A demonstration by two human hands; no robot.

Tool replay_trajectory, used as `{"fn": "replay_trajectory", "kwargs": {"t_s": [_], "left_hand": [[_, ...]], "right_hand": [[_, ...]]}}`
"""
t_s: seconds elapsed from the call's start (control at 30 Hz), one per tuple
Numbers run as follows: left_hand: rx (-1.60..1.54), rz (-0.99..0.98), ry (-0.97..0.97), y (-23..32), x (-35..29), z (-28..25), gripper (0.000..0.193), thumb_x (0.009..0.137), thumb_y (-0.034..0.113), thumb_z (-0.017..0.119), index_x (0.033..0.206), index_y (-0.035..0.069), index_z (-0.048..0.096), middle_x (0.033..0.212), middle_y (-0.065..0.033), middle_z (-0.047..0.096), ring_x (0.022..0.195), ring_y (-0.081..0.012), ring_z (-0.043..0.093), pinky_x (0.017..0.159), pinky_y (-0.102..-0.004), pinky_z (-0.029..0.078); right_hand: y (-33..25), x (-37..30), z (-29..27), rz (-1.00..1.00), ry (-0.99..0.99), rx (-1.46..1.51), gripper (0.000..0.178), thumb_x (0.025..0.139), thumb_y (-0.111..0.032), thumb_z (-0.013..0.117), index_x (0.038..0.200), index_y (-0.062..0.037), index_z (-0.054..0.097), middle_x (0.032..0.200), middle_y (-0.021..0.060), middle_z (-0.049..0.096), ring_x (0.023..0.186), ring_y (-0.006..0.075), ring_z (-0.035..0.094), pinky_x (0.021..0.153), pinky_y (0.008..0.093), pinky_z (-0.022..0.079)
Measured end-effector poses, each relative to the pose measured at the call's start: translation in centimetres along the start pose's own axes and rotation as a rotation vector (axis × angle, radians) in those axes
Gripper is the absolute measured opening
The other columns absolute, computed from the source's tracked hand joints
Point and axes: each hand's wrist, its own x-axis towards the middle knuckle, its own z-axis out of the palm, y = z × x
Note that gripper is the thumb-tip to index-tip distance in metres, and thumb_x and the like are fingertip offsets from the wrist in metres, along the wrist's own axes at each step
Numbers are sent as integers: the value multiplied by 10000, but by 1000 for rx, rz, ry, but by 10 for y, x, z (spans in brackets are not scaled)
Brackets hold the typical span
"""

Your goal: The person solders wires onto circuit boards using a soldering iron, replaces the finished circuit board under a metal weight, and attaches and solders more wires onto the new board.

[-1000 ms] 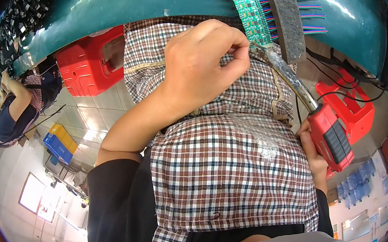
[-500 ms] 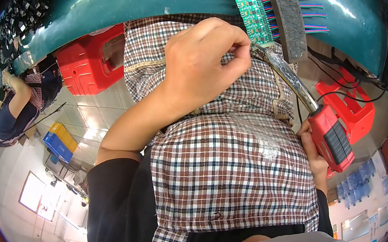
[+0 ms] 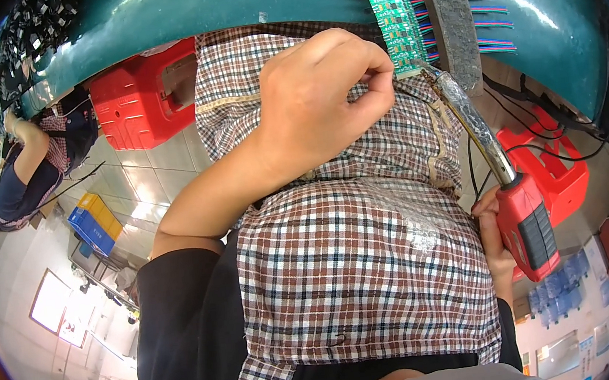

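The left hand [image 3: 325, 99] has thumb and forefinger pinched together (whether anything sits between them, I cannot tell), right beside the near end of the green circuit boards [image 3: 397, 24]. The right hand [image 3: 495, 240] is wrapped round the red handle of a soldering iron [image 3: 501, 163], whose tip sits just by that same end; contact is unclear. Between the pinch and the iron's shaft is a gap, with the checked apron [image 3: 365, 272] showing through. Just beyond the left hand runs the front edge of the green table [image 3: 262, 1], its surface stretching away leftward; right of the boards, a dark grey bar [image 3: 449, 23] lies across coloured wires [image 3: 493, 24]. Well left of the grip, a blue crate [image 3: 92, 233] and a yellow crate [image 3: 101, 211] stand together, contents indistinct.
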Motion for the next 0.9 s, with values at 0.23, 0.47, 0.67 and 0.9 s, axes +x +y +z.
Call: {"fn": "replay_trajectory", "kwargs": {"t_s": [0.23,0.47,0.67,0.9], "left_hand": [[0,-10,-22,-1,1,-3,155,769,-60,785,885,7,708,863,-85,726,723,-138,712,624,-238,587],[47,8,-32,1,3,-8,147,753,13,789,868,61,711,848,-77,718,723,-212,713,607,-303,562],[302,98,185,-22,60,-49,108,797,25,762,878,71,709,847,-75,701,739,-247,698,645,-350,559],[709,26,334,-86,150,-91,92,841,112,761,901,46,741,823,-87,684,754,-248,696,699,-360,562]], "right_hand": [[-12,17,11,-159,43,284,108,957,-50,577,1045,-7,530,880,105,571,661,131,486,597,279,414],[-12,37,19,-146,256,534,128,958,-34,561,1071,5,513,921,111,528,540,78,375,523,245,371],[-23,51,20,-165,349,679,150,982,-54,568,1109,5,513,936,97,549,507,46,331,518,226,367],[-28,64,12,-233,333,679,201,986,-64,568,1161,24,519,920,93,552,505,43,322,501,231,361]]}}
